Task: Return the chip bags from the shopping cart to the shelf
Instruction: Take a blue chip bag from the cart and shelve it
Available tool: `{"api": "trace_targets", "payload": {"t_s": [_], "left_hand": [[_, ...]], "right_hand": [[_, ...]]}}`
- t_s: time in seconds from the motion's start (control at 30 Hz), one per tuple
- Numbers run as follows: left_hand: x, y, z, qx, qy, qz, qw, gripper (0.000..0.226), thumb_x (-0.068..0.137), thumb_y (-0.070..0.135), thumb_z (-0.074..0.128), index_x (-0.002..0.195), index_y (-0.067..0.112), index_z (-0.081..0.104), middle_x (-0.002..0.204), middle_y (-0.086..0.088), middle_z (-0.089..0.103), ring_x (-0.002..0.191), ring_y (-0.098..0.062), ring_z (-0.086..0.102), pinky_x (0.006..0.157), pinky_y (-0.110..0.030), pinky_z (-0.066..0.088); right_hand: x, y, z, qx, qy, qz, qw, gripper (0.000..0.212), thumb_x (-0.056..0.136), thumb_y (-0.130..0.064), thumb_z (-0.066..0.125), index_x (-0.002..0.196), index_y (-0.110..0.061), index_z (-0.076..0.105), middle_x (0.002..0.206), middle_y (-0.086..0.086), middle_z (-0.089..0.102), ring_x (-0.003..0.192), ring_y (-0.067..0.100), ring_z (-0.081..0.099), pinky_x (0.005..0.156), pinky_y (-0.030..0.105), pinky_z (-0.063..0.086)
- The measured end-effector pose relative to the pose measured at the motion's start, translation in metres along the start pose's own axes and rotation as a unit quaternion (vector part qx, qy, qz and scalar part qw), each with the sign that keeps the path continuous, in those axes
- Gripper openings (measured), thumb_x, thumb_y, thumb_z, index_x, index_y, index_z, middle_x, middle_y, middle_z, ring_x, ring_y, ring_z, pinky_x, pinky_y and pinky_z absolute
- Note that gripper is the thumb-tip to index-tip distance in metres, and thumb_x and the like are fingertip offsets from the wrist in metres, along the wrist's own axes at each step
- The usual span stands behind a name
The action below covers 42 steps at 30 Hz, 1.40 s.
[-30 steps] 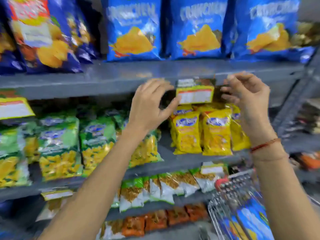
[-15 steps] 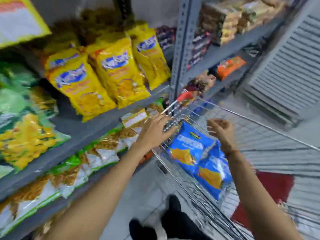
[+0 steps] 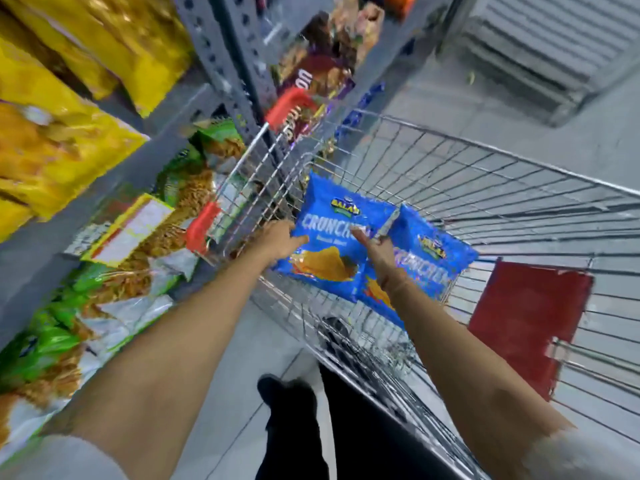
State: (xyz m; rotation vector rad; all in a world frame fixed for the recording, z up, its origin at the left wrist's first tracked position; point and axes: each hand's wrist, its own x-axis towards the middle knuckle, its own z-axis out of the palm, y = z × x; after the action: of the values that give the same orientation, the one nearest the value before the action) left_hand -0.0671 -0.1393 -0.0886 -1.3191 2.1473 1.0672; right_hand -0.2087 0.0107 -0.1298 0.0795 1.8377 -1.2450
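Two blue chip bags lie in the wire shopping cart (image 3: 485, 174). The nearer blue bag (image 3: 329, 237) leans against the cart's left side; a second blue bag (image 3: 433, 258) lies to its right, partly under it. My left hand (image 3: 280, 240) touches the nearer bag's left edge, fingers apart. My right hand (image 3: 374, 251) rests on that bag's right edge, over the seam between the two bags. Neither hand has closed around a bag. The grey shelf (image 3: 145, 161) stands to the left.
The shelves hold yellow bags (image 3: 52, 150) above and green-and-white bags (image 3: 114, 289) below, with a yellow price tag (image 3: 128, 230) on the edge. A red flap (image 3: 526, 323) hangs inside the cart. My feet (image 3: 291, 403) stand on grey floor between shelf and cart.
The view swung down from the upper shelf to the cart. Both hands dropped from shelf height into the cart and now touch the nearer blue bag.
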Motion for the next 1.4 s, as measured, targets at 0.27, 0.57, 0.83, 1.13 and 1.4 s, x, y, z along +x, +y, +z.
{"api": "trace_targets", "payload": {"t_s": [0.27,0.57,0.83,1.13,1.4], "left_hand": [[0.079,-0.008,0.041,-0.145,-0.009,-0.090,0.985,0.080,0.085,0.057,0.052,0.143,0.011,0.024,0.144,-0.014,0.042,0.125,-0.034,0.046,0.101,-0.042,0.038],[0.089,-0.026,0.044,-0.332,-0.131,-0.147,0.922,0.089,0.051,0.081,0.064,0.119,0.023,0.058,0.113,-0.001,0.069,0.094,-0.021,0.067,0.086,-0.036,0.052],[0.027,0.004,0.008,-0.409,-0.118,-0.108,0.899,0.047,0.073,0.060,0.062,0.104,0.025,0.066,0.102,-0.003,0.072,0.089,-0.022,0.069,0.081,-0.036,0.053],[-0.067,0.040,-0.074,-0.400,-0.001,0.002,0.917,0.051,0.071,0.061,0.067,0.100,0.019,0.067,0.102,0.000,0.072,0.085,-0.018,0.069,0.076,-0.030,0.054],[-0.180,0.096,-0.178,-0.361,0.188,0.225,0.885,0.048,0.070,0.067,0.062,0.084,0.021,0.061,0.091,-0.002,0.067,0.083,-0.017,0.062,0.082,-0.040,0.049]], "right_hand": [[0.057,0.029,0.011,0.007,0.003,0.076,0.997,0.094,0.065,-0.049,0.083,0.140,-0.015,0.038,0.138,0.006,0.053,0.123,0.029,0.054,0.108,0.046,0.043],[0.064,0.022,0.018,0.048,0.009,0.057,0.997,0.072,0.069,-0.040,0.083,0.127,-0.015,0.048,0.125,0.006,0.063,0.117,0.030,0.060,0.103,0.046,0.047],[0.028,-0.005,0.019,0.011,0.014,-0.008,1.000,0.097,0.046,-0.070,0.082,0.123,-0.014,0.059,0.117,0.001,0.070,0.105,0.020,0.067,0.096,0.043,0.053],[-0.066,-0.103,0.015,0.055,0.013,-0.168,0.984,0.060,0.060,-0.052,0.086,0.105,-0.016,0.069,0.103,0.001,0.076,0.094,0.019,0.073,0.086,0.046,0.058],[-0.192,-0.232,0.010,0.129,0.001,-0.353,0.927,0.044,0.067,-0.033,0.086,0.102,-0.011,0.070,0.096,0.001,0.076,0.085,0.013,0.074,0.074,0.032,0.057]]}}
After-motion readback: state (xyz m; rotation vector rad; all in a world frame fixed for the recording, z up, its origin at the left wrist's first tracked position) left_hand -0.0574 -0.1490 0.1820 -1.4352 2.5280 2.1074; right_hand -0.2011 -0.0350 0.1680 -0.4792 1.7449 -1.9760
